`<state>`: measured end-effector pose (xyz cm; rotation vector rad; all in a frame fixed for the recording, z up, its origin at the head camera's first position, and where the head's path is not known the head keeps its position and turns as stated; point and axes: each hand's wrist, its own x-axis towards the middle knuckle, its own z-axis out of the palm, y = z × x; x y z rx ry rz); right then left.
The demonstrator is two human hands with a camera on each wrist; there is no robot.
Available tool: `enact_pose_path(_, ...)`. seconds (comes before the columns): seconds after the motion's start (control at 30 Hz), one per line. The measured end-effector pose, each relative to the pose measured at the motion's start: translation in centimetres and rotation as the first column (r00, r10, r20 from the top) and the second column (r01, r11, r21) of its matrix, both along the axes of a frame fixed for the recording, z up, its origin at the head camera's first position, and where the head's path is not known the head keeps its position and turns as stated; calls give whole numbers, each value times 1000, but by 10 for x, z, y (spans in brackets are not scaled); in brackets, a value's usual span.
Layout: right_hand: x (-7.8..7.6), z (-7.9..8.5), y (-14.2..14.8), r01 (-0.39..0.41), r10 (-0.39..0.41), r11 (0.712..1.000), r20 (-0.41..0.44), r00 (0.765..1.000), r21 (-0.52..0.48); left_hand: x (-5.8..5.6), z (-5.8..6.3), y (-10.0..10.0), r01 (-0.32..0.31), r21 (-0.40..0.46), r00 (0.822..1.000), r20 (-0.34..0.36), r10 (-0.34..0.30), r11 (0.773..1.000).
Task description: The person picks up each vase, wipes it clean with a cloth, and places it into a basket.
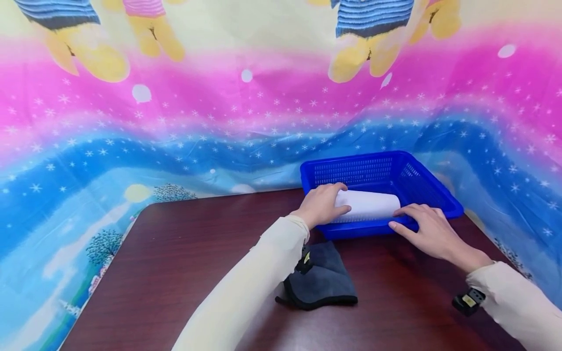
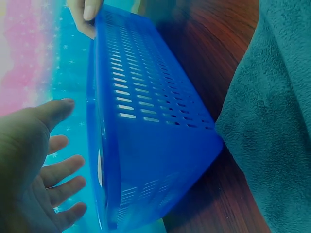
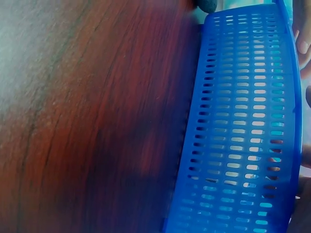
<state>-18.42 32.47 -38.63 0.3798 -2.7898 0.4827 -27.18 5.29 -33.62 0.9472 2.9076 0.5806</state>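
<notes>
A smooth white cylinder [image 1: 371, 204] lies on its side in the blue plastic basket [image 1: 351, 230], along the near wall. My left hand [image 1: 322, 204] is over the basket's left side, at the cylinder's left end. In the left wrist view, the fingers of that left hand [image 2: 36, 170] are spread apart beside the basket rim. My right hand [image 1: 432, 231] reaches across the near rim, its fingertips by the cylinder's right end. Its thumb shows at the rim of the basket [image 2: 160, 97] in the left wrist view.
A folded dark grey cloth [image 1: 325, 280] with black edging lies in front of the basket, partly under the left forearm. Everything stands on a dark reddish-brown table [image 1: 184, 263]. A printed curtain [image 1: 246, 107] hangs behind and along the sides.
</notes>
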Motion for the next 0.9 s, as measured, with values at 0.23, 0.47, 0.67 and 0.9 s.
enact_pose_path(0.23, -4, 2, -1, -24, 24, 999, -22, 999, -37, 4, 1, -9, 16, 59, 1000, 5, -16, 998)
enact_pose_path(0.47, -7, 3, -3, -27, 25, 999, -33, 999, -43, 9, 2, -16, 29, 68, 999, -16, -28, 997)
enact_pose_path(0.67, -9, 6, -8, -24, 22, 998, -39, 999, -57, 13, 1, -24, 27, 100, 1000, -17, -25, 995)
enact_pose_path(0.9, -10, 6, -16, -35, 30, 997, -59, 998, -76, 20, 3, -37, 25, 153, 1000, 4, -26, 988)
